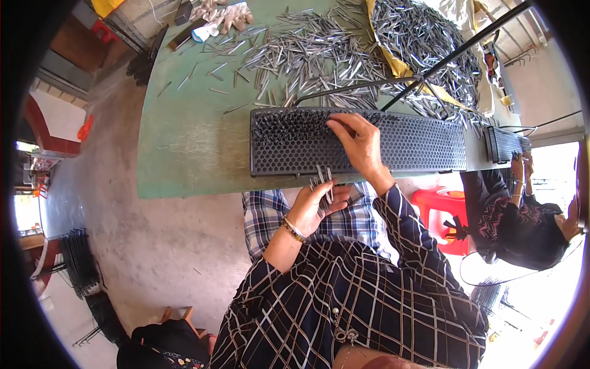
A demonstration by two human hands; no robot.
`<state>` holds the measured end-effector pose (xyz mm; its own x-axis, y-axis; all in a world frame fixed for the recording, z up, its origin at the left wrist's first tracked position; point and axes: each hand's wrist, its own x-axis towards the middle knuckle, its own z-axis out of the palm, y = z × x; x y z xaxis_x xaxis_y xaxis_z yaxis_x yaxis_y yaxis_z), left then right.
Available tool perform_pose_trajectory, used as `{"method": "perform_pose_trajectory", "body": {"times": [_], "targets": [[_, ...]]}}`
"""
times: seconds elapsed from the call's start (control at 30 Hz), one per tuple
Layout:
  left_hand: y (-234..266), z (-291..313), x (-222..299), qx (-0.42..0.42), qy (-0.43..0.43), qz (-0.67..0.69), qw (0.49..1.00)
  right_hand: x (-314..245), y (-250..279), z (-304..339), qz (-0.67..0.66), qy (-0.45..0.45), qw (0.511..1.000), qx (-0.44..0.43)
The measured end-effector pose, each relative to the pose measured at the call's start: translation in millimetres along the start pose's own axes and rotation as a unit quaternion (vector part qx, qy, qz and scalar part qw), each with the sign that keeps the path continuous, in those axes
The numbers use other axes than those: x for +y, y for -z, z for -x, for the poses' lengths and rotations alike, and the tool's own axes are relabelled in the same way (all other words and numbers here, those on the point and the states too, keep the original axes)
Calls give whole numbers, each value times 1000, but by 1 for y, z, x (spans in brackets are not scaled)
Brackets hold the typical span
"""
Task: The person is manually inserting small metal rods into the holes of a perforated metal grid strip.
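Observation:
A long black rack full of round holes (412, 144) lies along the near edge of the green table. Its far left part is filled with dark upright pieces (286, 126). My left hand (313, 206) is closed around a bunch of thin grey metal strips (321, 181), just below the rack's near edge. Over the rack's middle, at the right end of the filled holes, my right hand (361, 144) is pinched, thumb against fingers. Whatever may be between those fingertips is too small to make out.
Loose metal strips (307, 52) cover the green table (184, 147) beyond the rack, with a large heap (424, 43) on yellow sheeting. Black rods cross above. Gloves (230, 17) lie at the far left. Another person (522, 227) works at a second rack (504, 144) near a red stool (439, 200).

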<state>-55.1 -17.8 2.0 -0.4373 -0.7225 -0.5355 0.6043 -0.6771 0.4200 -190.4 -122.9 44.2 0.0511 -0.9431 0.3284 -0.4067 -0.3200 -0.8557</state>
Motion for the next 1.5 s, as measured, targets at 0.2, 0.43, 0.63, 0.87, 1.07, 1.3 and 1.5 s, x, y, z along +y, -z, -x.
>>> {"method": "perform_pose_trajectory", "body": {"times": [0.2, 0.43, 0.63, 0.87, 1.07, 1.3, 1.5], "targets": [[-2, 11, 1, 33, -35, -66, 997, 4, -7, 0, 37, 45, 998, 9], [3, 15, -4, 33, -46, -53, 997, 14, -10, 5, 208, 197, 958, -23], [4, 14, -5, 30, -51, -37, 998, 12, -9, 4, 237, 227, 944, -11], [-4, 14, -6, 38, -66, -19, 997, 8, -7, 6, 226, 206, 952, -24], [-8, 16, -4, 37, -76, -19, 996, 7, -3, 6, 212, 177, 961, -32], [-8, 15, -6, 41, -78, -24, 996, 17, -8, 11, 214, 187, 959, -4], [-9, 17, -3, 43, -97, -30, 994, -4, 11, 20, 64, 29, 994, -80]]}}
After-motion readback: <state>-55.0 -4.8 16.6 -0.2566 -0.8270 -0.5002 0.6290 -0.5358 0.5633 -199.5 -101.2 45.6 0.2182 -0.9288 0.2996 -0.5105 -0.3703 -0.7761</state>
